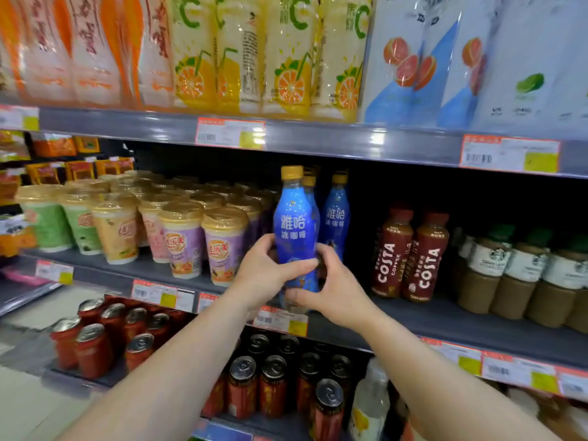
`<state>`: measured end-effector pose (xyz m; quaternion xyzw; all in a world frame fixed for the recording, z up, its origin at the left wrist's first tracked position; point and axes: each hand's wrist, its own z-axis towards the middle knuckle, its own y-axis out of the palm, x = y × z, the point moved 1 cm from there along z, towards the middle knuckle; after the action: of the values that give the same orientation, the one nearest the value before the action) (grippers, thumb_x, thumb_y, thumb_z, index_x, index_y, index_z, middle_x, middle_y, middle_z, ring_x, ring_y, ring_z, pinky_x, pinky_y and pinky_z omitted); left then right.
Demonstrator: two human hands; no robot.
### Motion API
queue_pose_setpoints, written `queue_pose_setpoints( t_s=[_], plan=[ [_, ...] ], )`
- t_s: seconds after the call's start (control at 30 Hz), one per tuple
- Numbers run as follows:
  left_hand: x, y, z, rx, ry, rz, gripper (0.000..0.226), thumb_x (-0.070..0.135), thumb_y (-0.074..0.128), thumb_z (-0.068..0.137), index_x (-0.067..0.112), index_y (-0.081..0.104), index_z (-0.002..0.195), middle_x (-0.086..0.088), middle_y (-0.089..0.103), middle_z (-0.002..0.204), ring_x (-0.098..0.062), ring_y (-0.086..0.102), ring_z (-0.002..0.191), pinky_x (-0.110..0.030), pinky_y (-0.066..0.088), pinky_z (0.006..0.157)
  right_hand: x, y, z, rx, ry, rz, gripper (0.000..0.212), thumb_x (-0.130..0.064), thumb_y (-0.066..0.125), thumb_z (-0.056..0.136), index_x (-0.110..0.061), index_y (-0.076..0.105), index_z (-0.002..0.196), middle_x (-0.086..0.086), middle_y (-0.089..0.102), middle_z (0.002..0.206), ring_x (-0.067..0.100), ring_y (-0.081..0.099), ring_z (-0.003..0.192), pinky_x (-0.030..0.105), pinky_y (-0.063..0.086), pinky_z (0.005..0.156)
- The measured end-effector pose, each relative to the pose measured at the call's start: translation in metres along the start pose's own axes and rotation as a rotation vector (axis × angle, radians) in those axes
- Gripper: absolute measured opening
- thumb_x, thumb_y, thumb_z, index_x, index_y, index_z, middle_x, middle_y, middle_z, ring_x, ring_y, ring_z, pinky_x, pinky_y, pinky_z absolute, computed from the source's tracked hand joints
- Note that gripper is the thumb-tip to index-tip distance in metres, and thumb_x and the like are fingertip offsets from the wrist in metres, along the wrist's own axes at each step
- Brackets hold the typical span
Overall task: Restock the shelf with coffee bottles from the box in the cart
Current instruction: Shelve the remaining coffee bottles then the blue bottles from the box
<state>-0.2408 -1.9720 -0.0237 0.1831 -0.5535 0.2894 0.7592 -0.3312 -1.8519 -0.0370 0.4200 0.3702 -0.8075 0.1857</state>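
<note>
A blue coffee bottle (294,224) with a gold cap stands upright at the front edge of the middle shelf (445,316). My left hand (265,275) wraps its lower part from the left, thumb across the front. My right hand (334,289) grips its base from the right. Behind it stand more blue bottles (337,218) of the same kind in rows. The box and the cart are out of view.
Milk tea cups (187,240) fill the shelf to the left of the blue bottles. Red Costa coffee bottles (410,256) and brown glass bottles (521,275) stand to the right. Red cans (95,342) and dark cans (273,383) sit on the lower shelf. Large juice bottles (286,55) line the top shelf.
</note>
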Motion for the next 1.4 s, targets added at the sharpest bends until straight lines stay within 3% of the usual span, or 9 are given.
queue_pose_setpoints(
  t_s=[0.17, 0.33, 0.5, 0.7, 0.87, 0.97, 1.1, 1.17, 1.4],
  plan=[
    [0.004, 0.014, 0.012, -0.022, 0.008, -0.024, 0.03, 0.024, 0.074, 0.08, 0.023, 0.055, 0.103, 0.0, 0.064, 0.098, -0.01, 0.064, 0.084, -0.025, 0.052, 0.073, 0.006, -0.027, -0.006, 0.196, 0.019, -0.059, 0.065, -0.015, 0.087, 0.063, -0.023, 0.053, 0.118, -0.012, 0.067, 0.103, -0.003, 0.064, 0.091, 0.013, 0.05, 0.081],
    [-0.023, 0.008, 0.03, 0.23, 0.0, 0.309, 0.066, 0.04, 0.088, 0.061, 0.019, 0.048, 0.109, -0.003, 0.055, 0.109, -0.018, 0.058, 0.097, -0.03, 0.049, 0.083, 0.024, -0.046, -0.006, 0.284, 0.117, -0.143, 0.068, -0.023, 0.085, 0.067, -0.024, 0.05, 0.125, -0.014, 0.065, 0.111, -0.003, 0.061, 0.099, 0.02, 0.05, 0.086],
    [-0.04, 0.021, 0.036, 0.159, -0.098, 0.522, 0.092, 0.041, 0.091, 0.051, 0.017, 0.046, 0.128, -0.009, 0.052, 0.127, -0.026, 0.054, 0.117, -0.042, 0.047, 0.101, 0.038, -0.041, 0.007, 0.258, 0.21, -0.185, 0.071, -0.029, 0.084, 0.069, -0.025, 0.048, 0.131, -0.01, 0.064, 0.117, 0.007, 0.062, 0.104, 0.035, 0.054, 0.092],
    [-0.041, 0.009, 0.038, 0.099, -0.114, 0.459, 0.069, 0.023, 0.088, 0.064, 0.013, 0.05, 0.121, 0.001, 0.064, 0.108, -0.016, 0.062, 0.094, -0.033, 0.051, 0.089, 0.04, -0.032, 0.012, 0.315, 0.255, -0.155, 0.079, -0.027, 0.085, 0.068, -0.022, 0.042, 0.134, -0.004, 0.063, 0.123, 0.012, 0.062, 0.107, 0.038, 0.054, 0.093],
    [-0.046, -0.004, 0.041, 0.119, -0.135, 0.408, 0.074, 0.021, 0.089, 0.06, 0.016, 0.05, 0.123, 0.002, 0.066, 0.106, -0.018, 0.065, 0.095, -0.038, 0.053, 0.09, 0.036, -0.028, 0.015, 0.308, 0.266, -0.137, 0.083, -0.024, 0.084, 0.069, -0.024, 0.038, 0.138, -0.007, 0.062, 0.115, 0.011, 0.062, 0.104, 0.037, 0.053, 0.093],
    [-0.044, -0.005, 0.051, -0.01, -0.161, 0.322, 0.071, 0.012, 0.088, 0.061, 0.018, 0.053, 0.122, 0.0, 0.069, 0.107, -0.016, 0.066, 0.095, -0.032, 0.053, 0.083, 0.036, -0.025, 0.019, 0.293, 0.277, -0.11, 0.077, -0.021, 0.084, 0.069, -0.024, 0.042, 0.134, -0.008, 0.061, 0.111, 0.011, 0.062, 0.101, 0.036, 0.054, 0.092],
    [-0.039, -0.003, 0.063, -0.212, -0.228, 0.205, 0.054, 0.007, 0.085, 0.065, 0.02, 0.061, 0.112, -0.004, 0.072, 0.11, -0.017, 0.068, 0.099, -0.036, 0.052, 0.093, 0.039, -0.023, 0.028, 0.217, 0.332, -0.029, 0.065, -0.017, 0.081, 0.073, -0.021, 0.047, 0.129, 0.0, 0.065, 0.118, 0.015, 0.064, 0.103, 0.036, 0.054, 0.091],
    [-0.04, -0.002, 0.065, -0.248, -0.223, 0.188, 0.045, 0.005, 0.082, 0.069, 0.021, 0.064, 0.107, -0.003, 0.073, 0.108, -0.018, 0.068, 0.099, -0.038, 0.052, 0.095, 0.041, -0.022, 0.032, 0.17, 0.354, -0.011, 0.062, -0.016, 0.079, 0.076, -0.018, 0.048, 0.129, 0.003, 0.065, 0.121, 0.016, 0.063, 0.107, 0.038, 0.053, 0.094],
    [-0.044, 0.002, 0.068, -0.294, -0.2, 0.124, 0.05, 0.003, 0.079, 0.074, 0.016, 0.062, 0.118, -0.004, 0.071, 0.113, -0.018, 0.066, 0.104, -0.037, 0.051, 0.094, 0.042, -0.02, 0.039, 0.163, 0.362, 0.022, 0.062, -0.012, 0.077, 0.077, -0.015, 0.047, 0.131, 0.005, 0.063, 0.124, 0.019, 0.061, 0.112, 0.041, 0.051, 0.098]
  ],
)
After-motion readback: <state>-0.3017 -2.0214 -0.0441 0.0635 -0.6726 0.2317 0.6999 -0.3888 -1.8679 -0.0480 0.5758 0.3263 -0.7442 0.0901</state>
